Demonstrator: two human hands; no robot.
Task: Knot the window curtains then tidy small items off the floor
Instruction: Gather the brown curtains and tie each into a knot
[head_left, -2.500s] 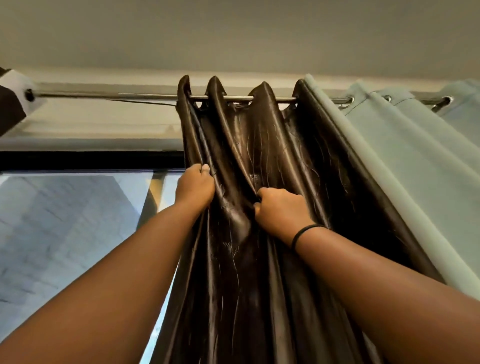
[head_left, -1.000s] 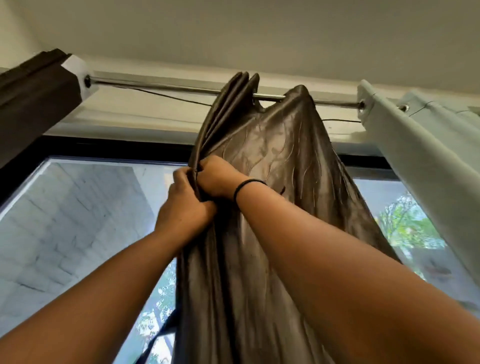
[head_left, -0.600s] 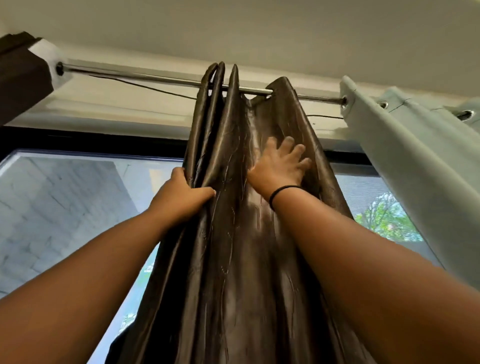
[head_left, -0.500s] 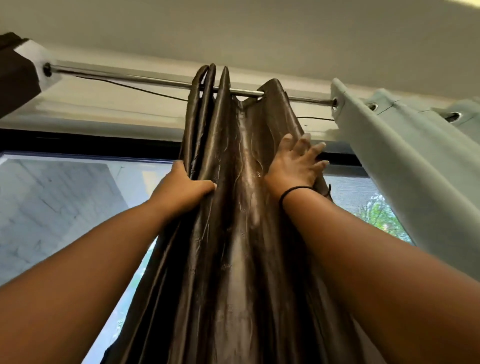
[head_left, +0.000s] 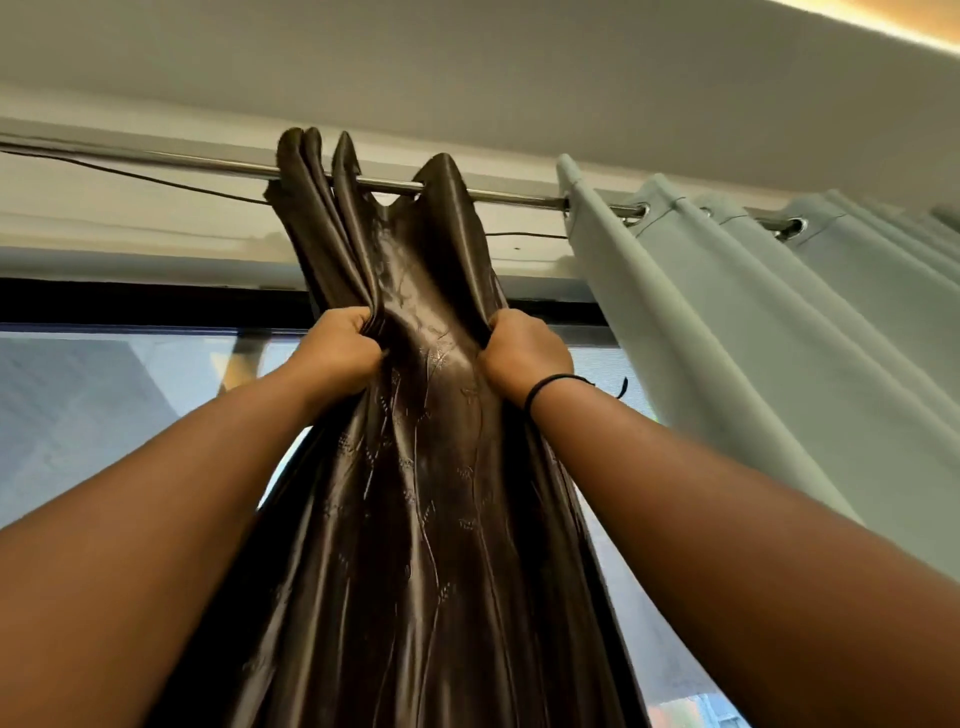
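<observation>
A shiny dark brown curtain hangs in bunched folds from a metal rod above the window. My left hand is clenched on the folds at the curtain's left edge. My right hand, with a black band on the wrist, is clenched on the folds at its right edge. Both hands grip high up, a short way below the rod, with a smooth span of fabric between them. The lower part of the curtain runs out of view at the bottom.
A pale green curtain hangs on the same rod to the right, close to my right arm. A thin black wire runs under the rod. Window glass with a black frame shows behind. The ceiling is close above.
My right hand, flat and open on the fabric half a second ago, has closed on the curtain's right folds. My left hand has kept its grip. The view has tilted slightly.
</observation>
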